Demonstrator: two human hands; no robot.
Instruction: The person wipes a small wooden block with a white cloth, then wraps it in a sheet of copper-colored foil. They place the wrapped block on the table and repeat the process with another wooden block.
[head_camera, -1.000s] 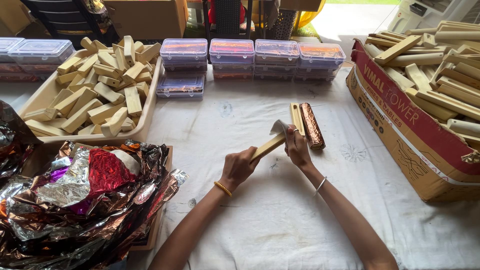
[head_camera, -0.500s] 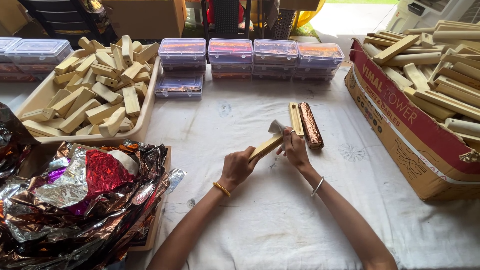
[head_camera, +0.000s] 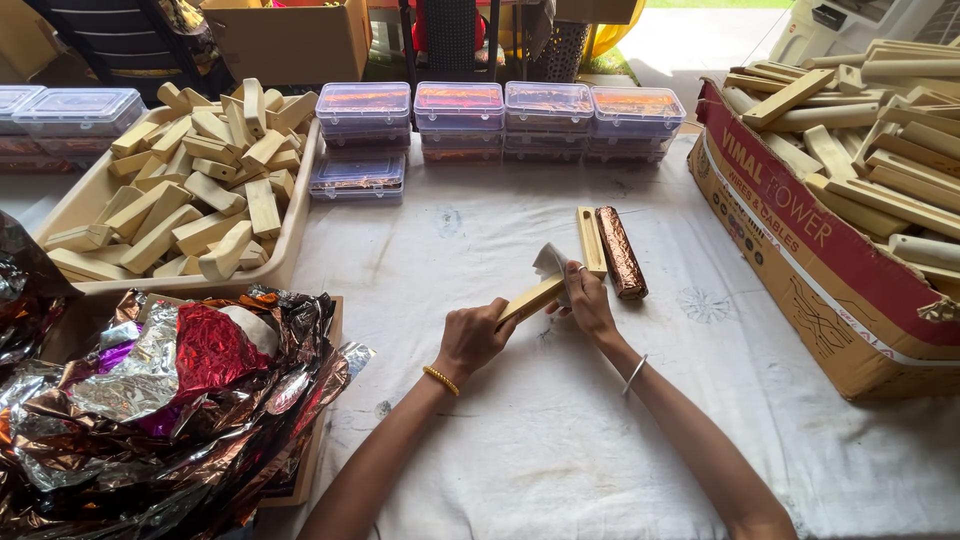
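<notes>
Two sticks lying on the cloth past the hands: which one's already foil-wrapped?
The right-hand one, the copper-foil stick. The stick beside it on the left is bare pale wood, like the one held by both hands.

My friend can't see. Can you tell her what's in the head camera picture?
Two hands hold a pale wooden block over a white cloth: the left hand grips its near end, the right hand presses a small white cloth to its far end. Another block and a copper foil roll lie just beyond.

We've got a matt, smooth wooden block (head_camera: 528, 298) in hand, crinkly glossy foil (head_camera: 170, 400) heaped left, a foil-wrapped stick (head_camera: 621, 253) shining coppery, and clear plastic boxes (head_camera: 505, 105) on plain white cloth (head_camera: 560, 440).
</notes>
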